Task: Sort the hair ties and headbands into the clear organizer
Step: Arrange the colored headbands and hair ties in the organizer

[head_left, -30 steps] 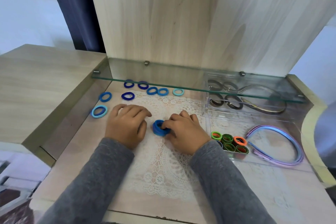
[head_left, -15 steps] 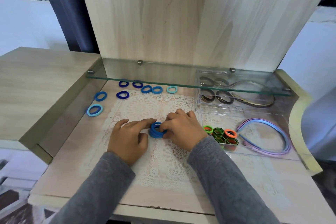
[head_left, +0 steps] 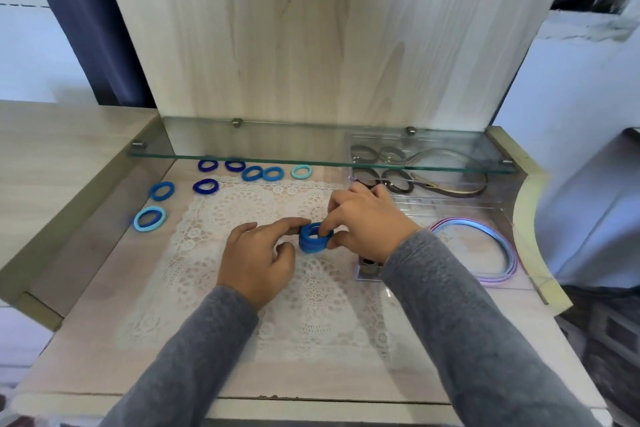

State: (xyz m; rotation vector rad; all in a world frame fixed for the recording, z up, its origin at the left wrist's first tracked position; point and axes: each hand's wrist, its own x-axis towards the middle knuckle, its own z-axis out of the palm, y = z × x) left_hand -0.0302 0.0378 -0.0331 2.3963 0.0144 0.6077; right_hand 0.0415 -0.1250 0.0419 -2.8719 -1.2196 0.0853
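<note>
Stack of blue hair ties (head_left: pixel 313 239) sits on the lace doily (head_left: pixel 242 211), mid-surface, just left of the clear organizer (head_left: pixel 498 199).

- My right hand (head_left: pixel 367 225): grip clamped on the stack's right side, thumb near, fingers far.
- My left hand (head_left: pixel 256 260): index and thumb pinch the left side, other fingers curled.

Risks, as I judge them:
- The stack is soft rings piled loose. Uneven squeeze on the lift and it could splay, and ties could roll off across the doily.
- The doily's openwork could snag a tie if I drag rather than lift.
- The organizer's near-left compartment is hidden under my right wrist, so I'd be dropping in blind and could clip the wall.
- The glass shelf (head_left: pixel 311 157) overhangs the far compartments. Knuckles could knock it when I reach for the loose blue ties (head_left: pixel 207 186) at far left.

Writing: no brand, label or lettering readable anywhere.
</note>
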